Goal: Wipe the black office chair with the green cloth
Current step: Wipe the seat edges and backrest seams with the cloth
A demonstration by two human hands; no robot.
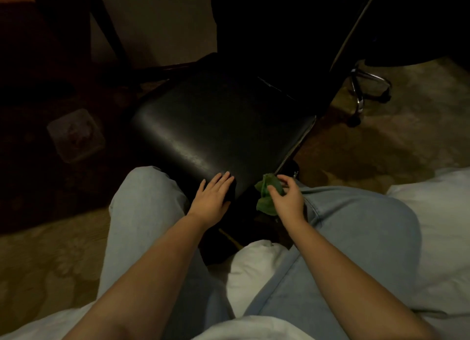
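Observation:
The black office chair (216, 120) stands right in front of my knees, its shiny seat turned toward me and its backrest rising dark at the upper right. My left hand (212, 198) rests flat on the near corner of the seat, fingers straight. My right hand (286, 199) holds the crumpled green cloth (265, 194) at the seat's near right edge, beside the metal frame. Part of the cloth hangs below my fingers.
My legs in light jeans flank the chair's front. White bedding (432, 238) lies under and to the right of me. A chrome wheeled base (366, 90) stands at the upper right. A clear plastic box (76, 136) sits on the dark floor to the left.

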